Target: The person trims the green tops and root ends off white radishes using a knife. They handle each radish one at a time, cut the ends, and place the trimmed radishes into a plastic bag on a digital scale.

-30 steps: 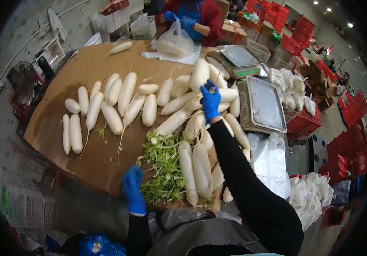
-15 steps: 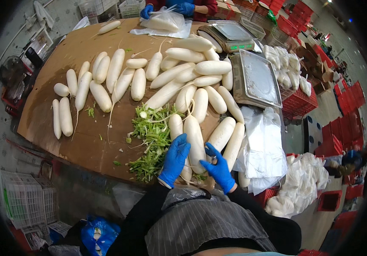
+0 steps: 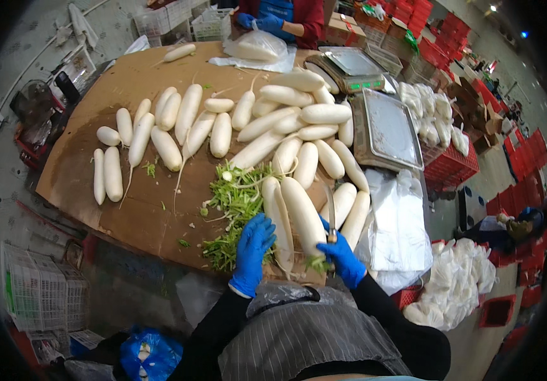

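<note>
Your blue-gloved right hand [image 3: 346, 259] grips a thin-bladed, wooden-handled knife [image 3: 331, 238] by the green near end of a thick white radish [image 3: 303, 213], on the brown tabletop's [image 3: 140, 222] near side; your blue-gloved left hand [image 3: 252, 251], apart, looks empty. Probably heavy, stiff, slippery: cradle its middle.

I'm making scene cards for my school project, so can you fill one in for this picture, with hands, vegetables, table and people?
Left hand: blue glove, beside a slim white radish; touching unclear
Right hand: blue glove, holding a knife by the green end of a large radish
Greens: a pile of cut leaves left of those radishes
Table: brown top, many more white radishes
Scales: two, at the table's right side
Other person: across the table, blue gloves, at a plastic bag
</note>
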